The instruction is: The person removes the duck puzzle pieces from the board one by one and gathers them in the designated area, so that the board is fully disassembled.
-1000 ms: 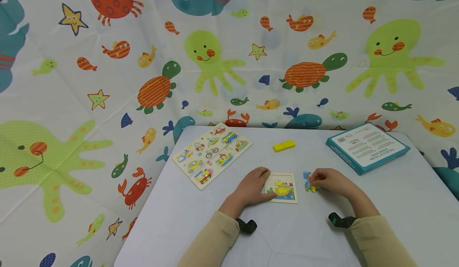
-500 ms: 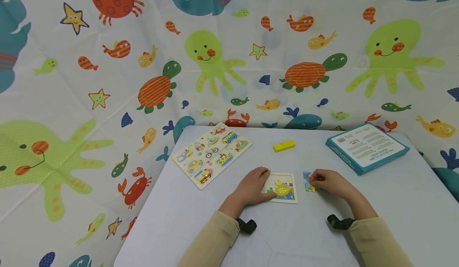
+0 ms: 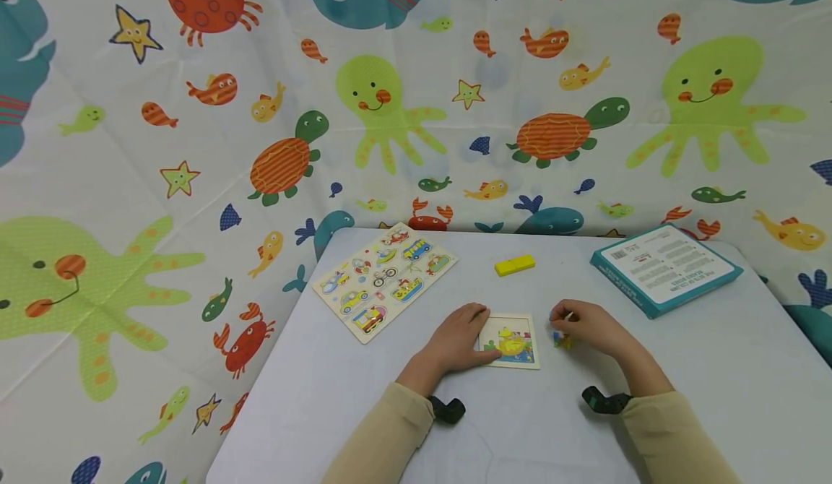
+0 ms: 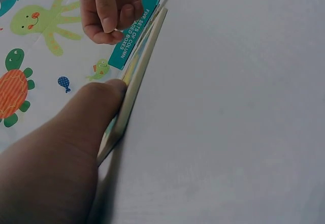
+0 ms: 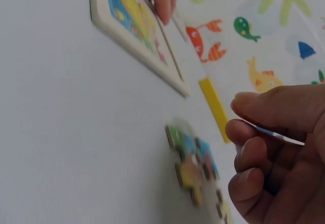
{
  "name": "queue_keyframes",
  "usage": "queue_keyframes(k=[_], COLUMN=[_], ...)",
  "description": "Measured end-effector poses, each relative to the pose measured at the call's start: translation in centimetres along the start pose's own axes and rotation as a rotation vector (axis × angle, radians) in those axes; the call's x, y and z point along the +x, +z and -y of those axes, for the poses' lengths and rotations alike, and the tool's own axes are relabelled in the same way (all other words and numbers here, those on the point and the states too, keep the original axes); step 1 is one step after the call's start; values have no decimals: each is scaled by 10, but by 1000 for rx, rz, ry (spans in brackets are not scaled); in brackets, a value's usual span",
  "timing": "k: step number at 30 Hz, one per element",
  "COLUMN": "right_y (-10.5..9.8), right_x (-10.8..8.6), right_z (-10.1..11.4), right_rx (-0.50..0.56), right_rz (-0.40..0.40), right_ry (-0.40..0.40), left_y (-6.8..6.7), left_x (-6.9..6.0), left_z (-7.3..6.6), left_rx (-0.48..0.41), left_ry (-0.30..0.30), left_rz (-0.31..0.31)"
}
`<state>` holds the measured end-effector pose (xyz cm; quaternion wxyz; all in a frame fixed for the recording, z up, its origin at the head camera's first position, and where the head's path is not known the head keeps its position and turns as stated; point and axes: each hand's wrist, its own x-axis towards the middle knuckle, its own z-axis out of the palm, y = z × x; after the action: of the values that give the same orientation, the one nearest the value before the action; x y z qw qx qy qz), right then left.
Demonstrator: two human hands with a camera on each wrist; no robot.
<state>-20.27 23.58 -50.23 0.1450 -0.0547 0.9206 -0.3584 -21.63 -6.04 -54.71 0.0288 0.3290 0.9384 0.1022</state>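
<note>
The left hand [image 3: 458,339] rests on the left side of a small wooden framed puzzle [image 3: 536,347] with a yellow picture, thumb low and fingers at its upper left corner. In the left wrist view the thumb [image 4: 109,94] lies over the frame's edge. Just right of the frame, the right hand [image 3: 594,327] is above loose puzzle pieces [image 3: 562,341], thumb and forefinger pinched together. A small light bit shows at these fingers, seemingly a piece mostly hidden by them. The right wrist view shows the curled right hand [image 5: 277,153] beside several blurred pieces [image 5: 190,176].
A wooden board with vehicle pictures [image 3: 385,277] lies at the back left of the white table [image 3: 520,426]. A yellow block [image 3: 515,265] lies behind the framed puzzle. At the back right is a teal and white box [image 3: 666,269]. A sea-animal cloth [image 3: 416,144] hangs behind.
The right hand has shifted slightly up and left over the loose pieces, covering the upper blue part that showed before. The left hand and the framed puzzle have not moved.
</note>
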Motion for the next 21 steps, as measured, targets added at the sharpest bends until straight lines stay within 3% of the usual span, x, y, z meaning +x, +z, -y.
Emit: queue_keyframes(k=[12, 21], right_y=[28, 45], right_x=[19, 30], right_z=[36, 45], right_rx=[-7, -28], right_rz=[56, 80], right_ry=[-88, -133], left_y=[0, 3], left_x=[1, 2], left_z=[0, 2], left_rx=[6, 2], left_ry=[-9, -3], left_rz=[-2, -7])
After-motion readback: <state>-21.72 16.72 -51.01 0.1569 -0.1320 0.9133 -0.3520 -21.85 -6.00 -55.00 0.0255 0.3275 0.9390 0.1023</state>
